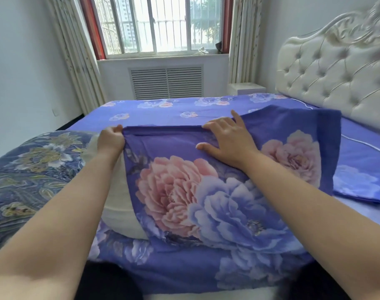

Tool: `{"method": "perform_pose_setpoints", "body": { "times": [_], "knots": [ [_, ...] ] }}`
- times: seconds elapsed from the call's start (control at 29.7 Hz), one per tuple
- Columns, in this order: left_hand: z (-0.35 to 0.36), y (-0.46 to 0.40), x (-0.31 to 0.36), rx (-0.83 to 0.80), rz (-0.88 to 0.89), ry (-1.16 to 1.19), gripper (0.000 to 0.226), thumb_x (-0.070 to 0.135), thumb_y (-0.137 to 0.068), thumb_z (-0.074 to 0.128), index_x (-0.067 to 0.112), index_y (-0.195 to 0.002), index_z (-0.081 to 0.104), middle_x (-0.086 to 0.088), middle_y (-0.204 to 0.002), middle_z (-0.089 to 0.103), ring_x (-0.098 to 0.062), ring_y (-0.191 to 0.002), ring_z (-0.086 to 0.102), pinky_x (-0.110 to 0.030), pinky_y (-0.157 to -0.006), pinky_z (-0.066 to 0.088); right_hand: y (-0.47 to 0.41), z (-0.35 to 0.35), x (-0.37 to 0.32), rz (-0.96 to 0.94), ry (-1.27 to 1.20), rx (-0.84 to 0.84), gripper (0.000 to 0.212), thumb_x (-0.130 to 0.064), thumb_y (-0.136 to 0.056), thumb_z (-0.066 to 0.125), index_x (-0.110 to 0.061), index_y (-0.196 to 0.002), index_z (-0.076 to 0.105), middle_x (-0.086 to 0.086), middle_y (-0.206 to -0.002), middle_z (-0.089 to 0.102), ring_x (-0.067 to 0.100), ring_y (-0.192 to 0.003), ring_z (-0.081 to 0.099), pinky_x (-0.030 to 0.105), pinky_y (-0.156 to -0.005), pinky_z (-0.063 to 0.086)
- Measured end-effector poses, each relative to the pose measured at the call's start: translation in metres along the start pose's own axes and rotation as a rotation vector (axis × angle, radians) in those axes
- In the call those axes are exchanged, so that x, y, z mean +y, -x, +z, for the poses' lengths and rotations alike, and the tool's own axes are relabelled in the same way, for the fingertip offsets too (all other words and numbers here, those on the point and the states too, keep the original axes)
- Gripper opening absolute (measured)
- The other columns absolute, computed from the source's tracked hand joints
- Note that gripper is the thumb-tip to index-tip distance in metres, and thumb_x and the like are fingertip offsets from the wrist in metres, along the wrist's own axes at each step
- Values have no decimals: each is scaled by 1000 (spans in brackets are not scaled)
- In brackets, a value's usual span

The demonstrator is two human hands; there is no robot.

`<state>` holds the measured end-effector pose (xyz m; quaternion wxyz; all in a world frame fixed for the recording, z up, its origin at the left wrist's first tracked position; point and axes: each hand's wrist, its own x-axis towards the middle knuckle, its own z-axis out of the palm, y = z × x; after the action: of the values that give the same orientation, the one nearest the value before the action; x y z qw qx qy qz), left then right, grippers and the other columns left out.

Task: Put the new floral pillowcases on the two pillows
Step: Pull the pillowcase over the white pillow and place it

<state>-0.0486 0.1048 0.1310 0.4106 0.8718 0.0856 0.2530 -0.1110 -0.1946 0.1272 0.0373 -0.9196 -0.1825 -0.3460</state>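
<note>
I see both bare forearms reaching forward from the bottom corners, converging toward twelve o'clock. My left hand [111,138] sits at about eleven o'clock, fingers curled tight with the thumb pinched against them, knuckles up. My right hand [227,140] lies at about one o'clock, palm down, fingers spread and nearly straight, thumb pointing out toward nine o'clock, wrist flat.

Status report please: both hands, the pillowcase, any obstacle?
Left hand pinches floral pillowcase edge. Right hand rests flat on it. White pillow partly covered. Second pillowcase lies folded, right. No obstacle seen.
</note>
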Motion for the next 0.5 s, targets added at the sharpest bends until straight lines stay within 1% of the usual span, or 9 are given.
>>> {"method": "perform_pose_setpoints", "body": {
  "times": [0.07, 0.13, 0.17, 0.2, 0.24, 0.27, 0.34, 0.44, 0.5],
  "knots": [
    [3, 3, -2, -57, -127, -14, 41, 26, -102, 37, -5, -119, 57, -28, -127, 54, -39, -120, 48, -33, -93, 35, 5, -4, -7, -6, 30, -232, 108, -90, -64, 28, -17, -144, 32, 5, -147, 38, 23, -139, 27, 52, -116, -2],
    [8, 6, 2, -54, -66, -28, 40, 25, -102, 36, -6, -114, 58, -29, -123, 56, -40, -116, 50, -35, -92, 36, 8, -6, -8, 25, 31, -546, 116, -85, -64, 45, -16, -150, 12, 6, -152, 28, 24, -142, 20, 54, -115, -3],
    [11, 9, 5, -46, 0, -37, 38, 25, -102, 35, -6, -108, 58, -30, -118, 58, -41, -111, 52, -37, -89, 37, 7, -7, -5, 45, 22, -643, 113, -79, -65, 54, -14, -149, 15, 7, -150, 32, 24, -140, 27, 53, -114, 4],
    [13, 12, 7, -45, 54, -62, 37, 25, -101, 34, -4, -103, 57, -30, -114, 59, -42, -106, 53, -38, -86, 37, 5, -7, -3, 67, 14, -676, 100, -73, -68, 60, -13, -142, 28, 6, -146, 40, 25, -134, 37, 49, -111, 15],
    [15, 13, 10, -50, 103, -109, 35, 26, -101, 33, -1, -101, 55, -29, -111, 59, -42, -104, 53, -39, -84, 38, 3, -6, 0, 79, 24, -647, 74, -65, -73, 62, -15, -123, 44, 6, -137, 50, 25, -125, 47, 43, -101, 27],
    [16, 17, 13, -69, 129, -177, 34, 27, -101, 31, 1, -102, 53, -29, -111, 59, -43, -104, 53, -40, -84, 38, -1, -6, 2, 82, 47, -588, 48, -58, -78, 62, -19, -102, 48, 6, -126, 58, 27, -115, 53, 37, -88, 32],
    [16, 20, 20, -142, 137, -339, 31, 26, -101, 30, 3, -108, 49, -28, -114, 58, -43, -107, 53, -42, -84, 38, -11, -4, 7, 93, 73, -513, 28, -48, -84, 58, -24, -84, 44, 7, -114, 63, 29, -106, 57, 33, -76, 30],
    [12, 15, 24, -353, 12, -553, 31, 19, -97, 37, 4, -120, 52, -23, -127, 54, -36, -115, 52, -38, -93, 40, -51, -6, 13, 160, 113, -495, 18, -43, -85, 55, -26, -83, 49, 4, -114, 63, 26, -108, 56, 42, -95, 31],
    [1, 14, 33, -484, -30, -552, 26, 15, -97, 40, 3, -113, 58, -17, -122, 58, -30, -107, 56, -35, -89, 42, -86, -6, 11, 168, 221, -401, 9, -35, -88, 49, -29, -90, 56, 1, -115, 63, 25, -114, 53, 55, -108, 16]
  ]
}}
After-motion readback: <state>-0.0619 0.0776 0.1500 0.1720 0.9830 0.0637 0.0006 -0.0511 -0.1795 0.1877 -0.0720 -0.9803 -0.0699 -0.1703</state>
